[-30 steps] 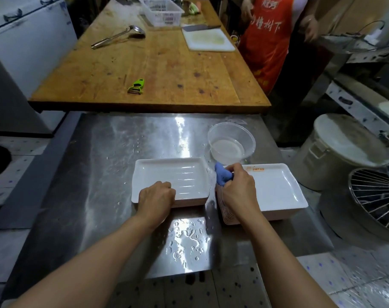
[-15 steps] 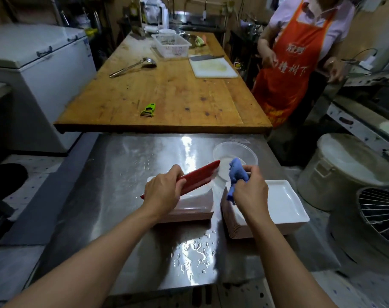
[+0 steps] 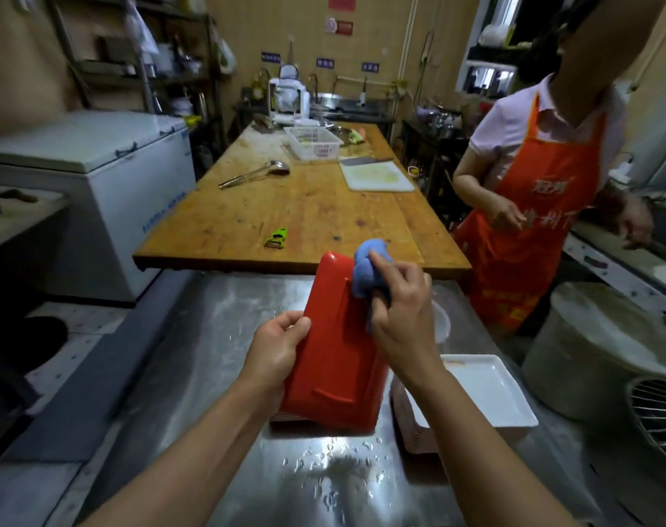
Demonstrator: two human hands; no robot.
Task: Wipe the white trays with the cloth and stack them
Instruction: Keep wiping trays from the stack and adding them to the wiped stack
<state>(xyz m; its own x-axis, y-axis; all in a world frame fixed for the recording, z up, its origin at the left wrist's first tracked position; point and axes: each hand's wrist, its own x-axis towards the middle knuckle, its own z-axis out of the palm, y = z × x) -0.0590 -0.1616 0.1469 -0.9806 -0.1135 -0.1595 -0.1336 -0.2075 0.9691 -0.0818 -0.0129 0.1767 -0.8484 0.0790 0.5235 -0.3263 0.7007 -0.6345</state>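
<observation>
Tray (image 3: 335,359) now upended, red underside showing; cloth (image 3: 369,271) against it.

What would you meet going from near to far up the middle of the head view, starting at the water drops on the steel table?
Water drops → red-bottomed tray, held tilted by the left hand → blue cloth in the right hand → green peeler → ladle → white basket.

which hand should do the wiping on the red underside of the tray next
Right. The right hand already grips the blue cloth against the upturned tray. The left hand holds the tray's edge, tilting it up off the steel table.
</observation>
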